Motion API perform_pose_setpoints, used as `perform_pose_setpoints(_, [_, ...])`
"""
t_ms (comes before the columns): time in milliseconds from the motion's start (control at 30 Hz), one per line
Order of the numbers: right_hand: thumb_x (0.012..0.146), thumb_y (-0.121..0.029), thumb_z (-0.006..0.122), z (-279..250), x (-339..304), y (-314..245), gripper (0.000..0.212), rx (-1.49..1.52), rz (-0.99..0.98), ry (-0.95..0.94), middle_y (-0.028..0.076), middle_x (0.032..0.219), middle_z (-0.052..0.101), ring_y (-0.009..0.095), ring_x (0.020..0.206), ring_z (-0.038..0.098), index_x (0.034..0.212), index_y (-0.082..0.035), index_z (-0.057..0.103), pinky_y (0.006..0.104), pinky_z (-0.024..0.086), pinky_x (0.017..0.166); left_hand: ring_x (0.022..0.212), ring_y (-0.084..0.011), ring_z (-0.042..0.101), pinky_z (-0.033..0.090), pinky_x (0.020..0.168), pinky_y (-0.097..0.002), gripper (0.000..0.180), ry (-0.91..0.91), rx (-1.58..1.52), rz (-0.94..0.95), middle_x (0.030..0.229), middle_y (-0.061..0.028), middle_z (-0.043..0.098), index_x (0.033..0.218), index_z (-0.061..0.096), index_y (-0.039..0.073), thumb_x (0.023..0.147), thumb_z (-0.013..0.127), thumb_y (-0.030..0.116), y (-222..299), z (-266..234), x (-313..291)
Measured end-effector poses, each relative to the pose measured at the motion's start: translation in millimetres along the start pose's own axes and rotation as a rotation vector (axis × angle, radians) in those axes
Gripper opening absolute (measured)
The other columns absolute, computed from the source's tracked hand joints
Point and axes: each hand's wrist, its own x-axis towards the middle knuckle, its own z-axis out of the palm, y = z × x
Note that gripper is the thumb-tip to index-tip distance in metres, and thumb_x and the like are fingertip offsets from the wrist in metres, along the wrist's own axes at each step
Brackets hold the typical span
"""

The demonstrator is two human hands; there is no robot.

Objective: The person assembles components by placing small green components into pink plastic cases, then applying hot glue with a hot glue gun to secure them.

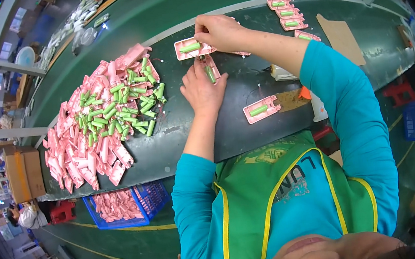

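My right hand (pixel 221 33) is pinched at the right end of a pink plastic shell (pixel 180 44) with a green battery (pixel 190 47) in it. My left hand (pixel 202 88) lies just below, its fingertips near that shell's lower edge. Between its thumb and fingers is a second pink shell (pixel 213 65) holding another green battery (pixel 210 75), and the hand is closed about it. Whatever my right fingertips grip is too small to make out. More pink shell edges show partly hidden behind my right hand.
Left on the green bench (pixel 169 154) lies a big heap of pink shells (pixel 73 144) topped with green batteries (pixel 113 109). Shells with batteries (pixel 286 13) line the far right. One shell (pixel 261 109) lies near my right elbow; cardboard (pixel 340 37) lies beyond. A blue crate (pixel 147 203) stands below.
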Motion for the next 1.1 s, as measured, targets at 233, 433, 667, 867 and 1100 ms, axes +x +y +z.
perform_pose_setpoints(233, [0.086, -0.018, 0.068, -25.1, 13.2, 29.2, 0.017, 0.173, -0.003, 0.277, 0.008, 0.079, 0.066, 0.016, 0.073, 0.062, 0.091, -0.002, 0.064, 0.0325, 0.050, 0.065, 0.110, -0.0326, 0.054, 0.043, 0.091, -0.0457, 0.070, -0.013, -0.080, 0.084, 0.116, -0.0136, 0.061, 0.139, 0.044, 0.007, 0.073, 0.068, 0.012, -22.8, 3.3, -4.0])
perform_pose_setpoints(433, [0.093, -0.020, 0.060, -105.4, -4.1, 67.1, 0.018, 0.596, 0.287, 0.372, 0.003, 0.087, 0.065, 0.009, 0.076, 0.057, 0.101, -0.004, 0.064, 0.0249, 0.045, 0.063, 0.108, -0.0394, 0.053, 0.044, 0.095, -0.0456, 0.058, 0.057, -0.286, 0.191, 0.118, -0.0206, 0.055, 0.127, 0.056, 0.003, 0.070, 0.066, 0.005, -47.1, -8.9, -8.0])
perform_pose_setpoints(667, [0.098, -0.020, 0.048, -173.9, -123.0, 141.5, 0.022, 1.090, 0.549, 0.438, 0.000, 0.090, 0.060, 0.007, 0.074, 0.052, 0.108, -0.004, 0.059, 0.0202, 0.037, 0.053, 0.102, -0.0185, 0.057, 0.044, 0.091, -0.0302, 0.069, -0.304, -0.898, -0.147, 0.116, -0.0095, 0.059, 0.145, 0.040, 0.001, 0.083, 0.069, 0.012, -85.7, -32.4, -4.9])
perform_pose_setpoints(867, [0.094, -0.014, 0.044, -167.8, -209.6, 199.3, 0.016, 1.574, 0.630, 0.462, -0.004, 0.079, 0.054, 0.006, 0.063, 0.047, 0.107, -0.013, 0.054, 0.0180, 0.033, 0.048, 0.104, -0.0244, 0.062, 0.050, 0.091, -0.0356, 0.069, -0.527, -1.533, -0.268, 0.121, -0.0191, 0.060, 0.148, 0.033, -0.001, 0.089, 0.064, 0.017, -66.0, -63.4, -2.8])
perform_pose_setpoints(1100, [0.099, -0.015, 0.039, -156.9, -232.0, 189.0, 0.022, 1.465, 0.708, 0.483, 0.000, 0.085, 0.059, 0.008, 0.071, 0.053, 0.115, -0.012, 0.054, 0.0204, 0.037, 0.052, 0.103, -0.0214, 0.063, 0.048, 0.092, -0.0335, 0.073, -0.622, -1.386, -0.245, 0.116, -0.0143, 0.064, 0.146, 0.036, 0.002, 0.084, 0.072, 0.015, -40.2, -56.4, 2.3])
